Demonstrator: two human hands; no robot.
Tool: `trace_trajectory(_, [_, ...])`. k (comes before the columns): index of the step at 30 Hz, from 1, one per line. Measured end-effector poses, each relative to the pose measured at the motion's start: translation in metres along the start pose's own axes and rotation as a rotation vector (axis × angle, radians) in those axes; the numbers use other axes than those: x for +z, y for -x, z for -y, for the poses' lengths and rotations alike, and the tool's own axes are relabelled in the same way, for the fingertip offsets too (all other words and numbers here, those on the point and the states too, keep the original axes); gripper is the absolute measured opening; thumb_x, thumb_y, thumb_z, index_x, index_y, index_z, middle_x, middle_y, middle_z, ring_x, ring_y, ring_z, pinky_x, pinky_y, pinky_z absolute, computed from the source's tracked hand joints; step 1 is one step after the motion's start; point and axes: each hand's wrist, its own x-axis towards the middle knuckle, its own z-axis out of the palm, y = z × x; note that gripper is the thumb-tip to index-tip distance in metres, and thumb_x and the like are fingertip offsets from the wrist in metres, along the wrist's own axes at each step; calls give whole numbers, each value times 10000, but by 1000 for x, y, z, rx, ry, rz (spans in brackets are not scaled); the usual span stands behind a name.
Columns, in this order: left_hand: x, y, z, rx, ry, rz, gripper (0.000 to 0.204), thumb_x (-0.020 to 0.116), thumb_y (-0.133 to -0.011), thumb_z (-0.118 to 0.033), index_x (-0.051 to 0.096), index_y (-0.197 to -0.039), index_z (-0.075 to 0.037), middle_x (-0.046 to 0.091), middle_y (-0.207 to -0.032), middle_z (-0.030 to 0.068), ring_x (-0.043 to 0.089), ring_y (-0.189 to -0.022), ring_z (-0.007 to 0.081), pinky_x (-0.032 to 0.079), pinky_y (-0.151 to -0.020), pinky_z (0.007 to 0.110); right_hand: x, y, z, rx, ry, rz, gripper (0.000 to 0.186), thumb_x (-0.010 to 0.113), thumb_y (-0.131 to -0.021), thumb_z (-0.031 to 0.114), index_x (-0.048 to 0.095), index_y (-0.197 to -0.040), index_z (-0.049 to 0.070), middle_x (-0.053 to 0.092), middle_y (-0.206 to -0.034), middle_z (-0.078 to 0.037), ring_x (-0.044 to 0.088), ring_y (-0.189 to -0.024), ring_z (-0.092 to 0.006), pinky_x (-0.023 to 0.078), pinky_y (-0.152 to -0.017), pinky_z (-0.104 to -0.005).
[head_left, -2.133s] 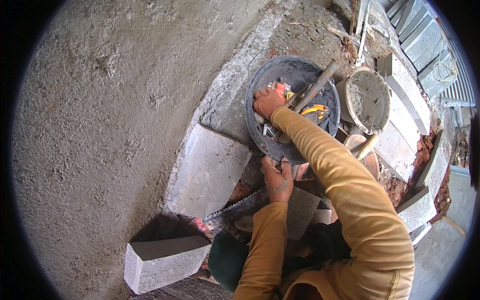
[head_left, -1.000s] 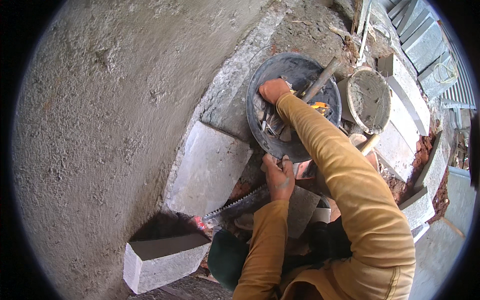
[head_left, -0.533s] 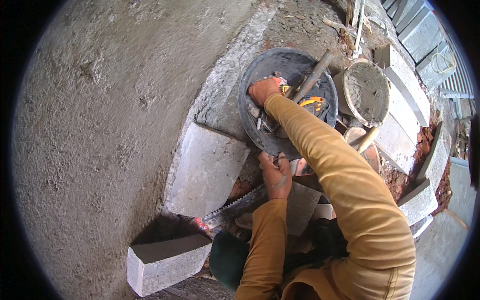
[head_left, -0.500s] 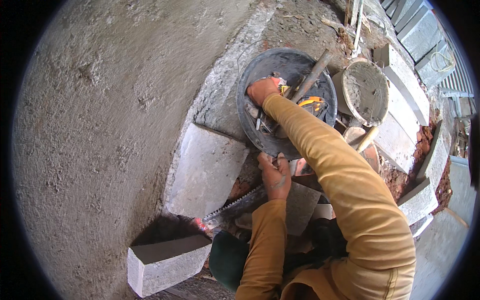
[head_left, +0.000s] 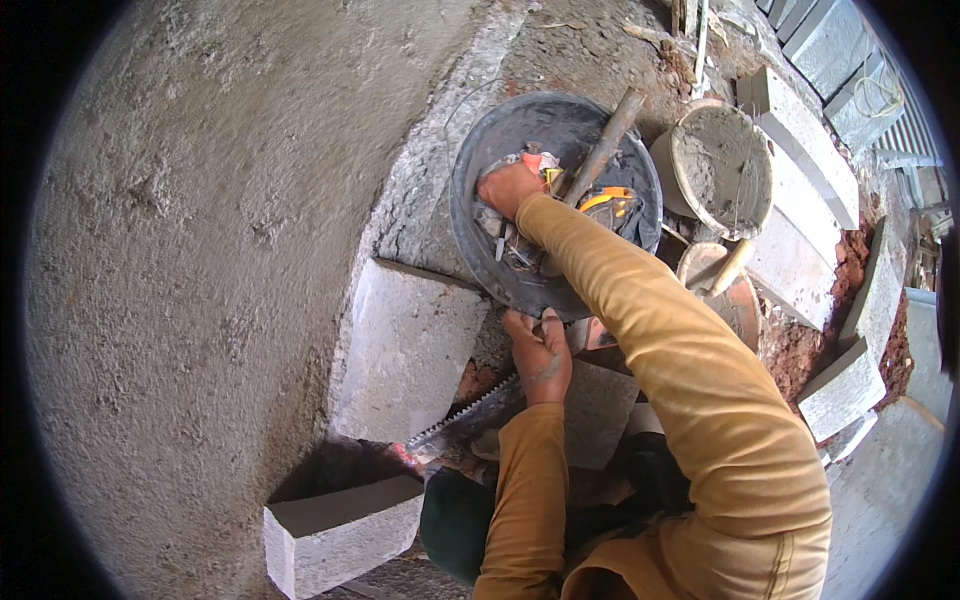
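A black rubber bucket (head_left: pixel 470 235) stands tilted in front of me with tools inside. My left hand (head_left: pixel 541 362) pinches its near rim. My right hand (head_left: pixel 508 188) is inside, curled near the far left wall; its fingertips are hidden. An orange-red object (head_left: pixel 532 160) and a yellow piece (head_left: pixel 552 178) show beside it. A thick wooden handle (head_left: pixel 606 145) leans over the far rim, next to a yellow-and-black tool (head_left: pixel 608 198). Below my left hand lies a saw blade (head_left: pixel 465 420) with coarse teeth, partly covered by my forearm.
A rough plastered wall (head_left: pixel 200 250) rises on the left. Pale blocks (head_left: pixel 405 345) lie near its foot, one (head_left: pixel 345 540) at the lower left. To the right stand a mortar-filled bucket (head_left: pixel 720 170), a trowel-like wooden handle (head_left: pixel 733 267) and more blocks (head_left: pixel 800 150).
The bucket and both hands sit slightly further left in view, as do the surrounding things on the right. My right hand stays inside the bucket and my left stays at its rim.
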Motion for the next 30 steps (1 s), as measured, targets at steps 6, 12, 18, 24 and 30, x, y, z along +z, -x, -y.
trace_trajectory(6, [0,4,-7,-25,8,15,305,496,-918,-107,327,-1130,33,542,-1029,186,540,-932,227,430,-821,303,19,11,-6,-39,-28,-299,165,498,-833,120,560,-967,48,652,-860,-137,681,-719,-266,521,-597,-400])
trace_trajectory(12, [2,0,5,41,75,36,324,496,-915,-115,327,-1146,37,538,-1043,194,540,-942,230,430,-836,311,-6,29,-13,-29,-98,-361,154,509,-864,176,564,-969,78,643,-871,-135,674,-729,-281,509,-564,-425])
trace_trajectory(18, [0,-13,4,6,204,-2,340,521,-910,-138,343,-1144,34,527,-1043,195,532,-941,230,437,-830,336,-68,73,-23,41,-589,-519,176,513,-871,239,540,-863,65,627,-856,-171,627,-773,-380,487,-655,-488])
trace_trajectory(24, [2,-7,-20,230,-55,-238,559,566,-873,-130,296,-1318,72,483,-1225,257,491,-1128,334,374,-964,395,-110,185,-28,-88,-878,-428,183,517,-854,222,556,-837,44,605,-800,-179,594,-738,-399,471,-648,-494])
trace_trajectory(30, [0,36,-33,505,-250,101,457,571,-866,-147,459,-1247,77,513,-1250,246,488,-1178,358,356,-1005,410,-97,270,2,-77,-1021,-326,162,529,-817,164,610,-891,44,591,-873,-149,602,-847,-356,491,-734,-448])
